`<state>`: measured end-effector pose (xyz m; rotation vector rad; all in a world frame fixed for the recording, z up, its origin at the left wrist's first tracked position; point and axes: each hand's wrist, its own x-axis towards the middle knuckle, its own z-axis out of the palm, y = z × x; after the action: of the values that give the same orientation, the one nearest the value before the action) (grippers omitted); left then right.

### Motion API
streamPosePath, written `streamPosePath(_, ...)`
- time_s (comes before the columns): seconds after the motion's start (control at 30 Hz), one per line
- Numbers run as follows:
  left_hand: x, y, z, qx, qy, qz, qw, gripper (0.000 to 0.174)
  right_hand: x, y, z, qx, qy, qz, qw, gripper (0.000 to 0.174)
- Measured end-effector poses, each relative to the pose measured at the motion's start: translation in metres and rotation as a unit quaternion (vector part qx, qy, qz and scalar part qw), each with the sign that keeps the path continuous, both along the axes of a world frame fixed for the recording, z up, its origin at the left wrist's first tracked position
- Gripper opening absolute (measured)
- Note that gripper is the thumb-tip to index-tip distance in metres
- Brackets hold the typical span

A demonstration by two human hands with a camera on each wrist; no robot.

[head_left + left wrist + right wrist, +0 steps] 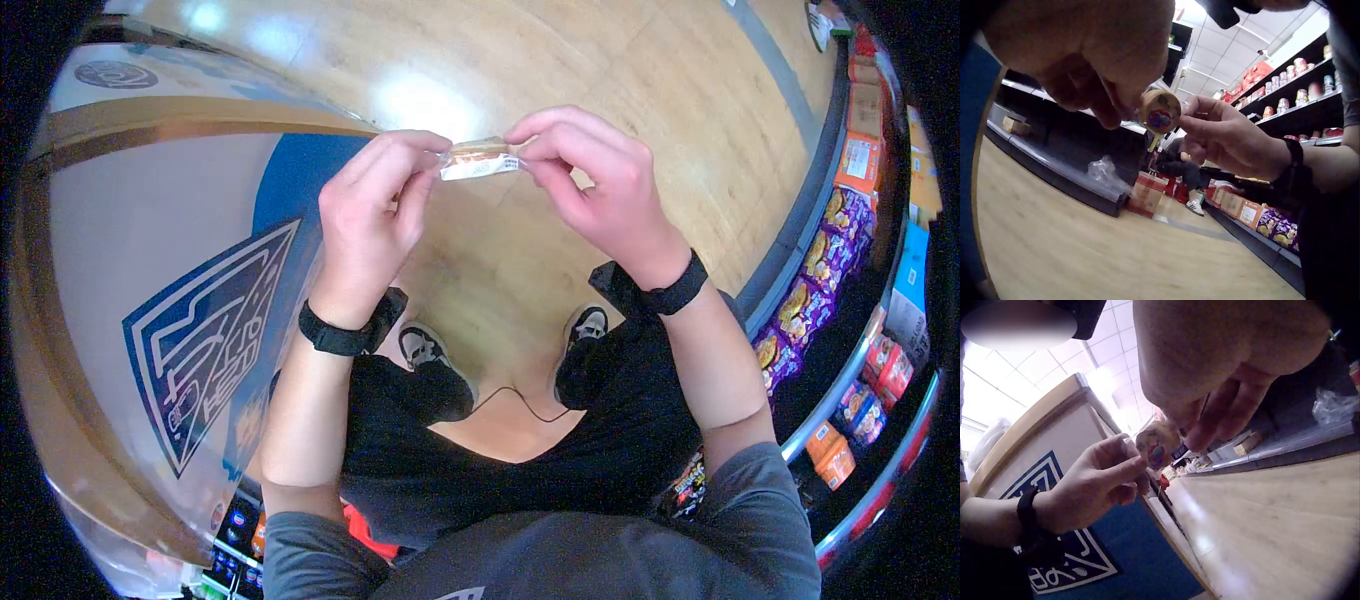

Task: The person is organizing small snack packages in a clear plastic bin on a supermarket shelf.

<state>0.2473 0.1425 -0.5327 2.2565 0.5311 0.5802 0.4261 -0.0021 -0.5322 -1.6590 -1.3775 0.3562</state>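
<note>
A small packet in clear wrapper is stretched between both hands, out in front of the body. Its side shows a brownish band and a white printed strip; in the left wrist view it presents a round tan face with a colourful picture. My left hand pinches the wrapper's left end between thumb and fingers. At the opposite end, my right hand pinches it likewise. From the right wrist view, the round face is partly covered by fingers.
A white counter with a blue logo stands close on the left. Shelves with purple snack bags and boxes run along the right. Beyond lies wooden floor. A seated person is by a cardboard box.
</note>
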Motion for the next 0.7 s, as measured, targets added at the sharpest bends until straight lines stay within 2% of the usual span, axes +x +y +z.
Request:
streamPosePath(0.33,0.016,-0.003,-0.001,-0.002,-0.040,0.011,0.999,0.009,0.012,-0.001,-0.006,0.006,-0.001,-0.009,1.000,0.004)
streamPosePath(0.43,0.017,-0.004,-0.004,-0.024,-0.031,0.013,0.999,0.008,0.013,-0.002,-0.008,-0.049,0.111,-0.021,0.992,0.004)
streamPosePath(0.5,0.015,-0.007,-0.005,-0.047,-0.020,0.016,0.999,0.008,0.015,-0.006,-0.007,-0.093,0.122,-0.006,0.988,0.004)
streamPosePath(0.6,0.005,-0.005,-0.016,-0.148,0.022,0.001,0.989,0.011,0.014,-0.004,-0.011,-0.101,0.187,-0.014,0.977,0.006)
streamPosePath(0.7,0.010,-0.014,-0.013,-0.340,-0.067,0.035,0.938,0.022,0.008,0.003,-0.025,-0.052,0.269,-0.018,0.962,0.009)
